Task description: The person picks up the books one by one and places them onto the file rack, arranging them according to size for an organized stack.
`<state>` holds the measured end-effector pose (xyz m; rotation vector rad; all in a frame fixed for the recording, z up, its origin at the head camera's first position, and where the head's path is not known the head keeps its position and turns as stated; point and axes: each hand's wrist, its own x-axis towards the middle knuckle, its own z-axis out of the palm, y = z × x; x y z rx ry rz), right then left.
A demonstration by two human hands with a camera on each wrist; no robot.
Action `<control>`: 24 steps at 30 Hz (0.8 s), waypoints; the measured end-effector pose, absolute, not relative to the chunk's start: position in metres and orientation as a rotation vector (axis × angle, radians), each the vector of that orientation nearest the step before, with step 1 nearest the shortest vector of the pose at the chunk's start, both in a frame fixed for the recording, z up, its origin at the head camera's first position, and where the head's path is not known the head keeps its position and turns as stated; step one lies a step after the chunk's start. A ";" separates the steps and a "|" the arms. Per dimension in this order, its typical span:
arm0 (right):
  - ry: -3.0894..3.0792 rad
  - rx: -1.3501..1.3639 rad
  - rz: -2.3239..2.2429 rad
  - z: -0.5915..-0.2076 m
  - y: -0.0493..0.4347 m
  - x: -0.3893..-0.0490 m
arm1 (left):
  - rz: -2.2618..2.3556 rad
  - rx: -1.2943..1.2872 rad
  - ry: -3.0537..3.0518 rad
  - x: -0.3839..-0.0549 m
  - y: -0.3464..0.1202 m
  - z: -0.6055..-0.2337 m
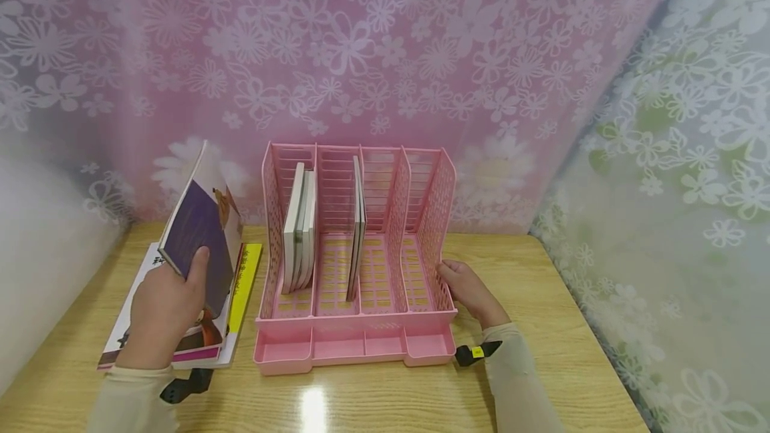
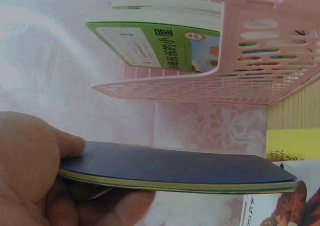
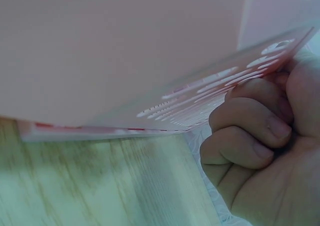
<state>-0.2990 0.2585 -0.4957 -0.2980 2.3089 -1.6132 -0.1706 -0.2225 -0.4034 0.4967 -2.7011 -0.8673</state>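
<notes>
My left hand [image 1: 165, 306] grips a thin book with a dark purple-blue cover [image 1: 201, 239], thumb on that cover. The book is tilted above a stack of books at the left; in the left wrist view the purple-blue book [image 2: 175, 163] shows its page edges. A pink desktop book rack [image 1: 355, 319] with upright dividers stands in the middle. My right hand [image 1: 469, 289] holds the front edge of its right side panel, fingers curled in the right wrist view. Several white-edged books [image 1: 297, 232] stand in the leftmost slot, and thin books [image 1: 356, 232] lean by the second divider.
Under my left hand lies the stack, with a yellow book [image 1: 245, 286] sticking out at its right. Shallow trays [image 1: 385, 346] run along the rack's front. A flowered pink curtain [image 1: 373, 52] hangs behind the wooden table [image 1: 511, 393]; pale flowered fabric [image 1: 680, 186] borders the right.
</notes>
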 end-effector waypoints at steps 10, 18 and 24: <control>2.312 -0.291 -1.615 -0.495 0.259 -0.297 | -1.212 0.305 -2.144 -0.157 -0.209 -0.387; 2.321 -0.271 -1.597 -0.494 0.259 -0.295 | -1.257 -0.078 -1.603 -0.145 -0.179 -0.371; 2.308 -0.294 -1.615 -0.489 0.256 -0.294 | -1.135 -0.166 -1.399 -0.138 -0.149 -0.372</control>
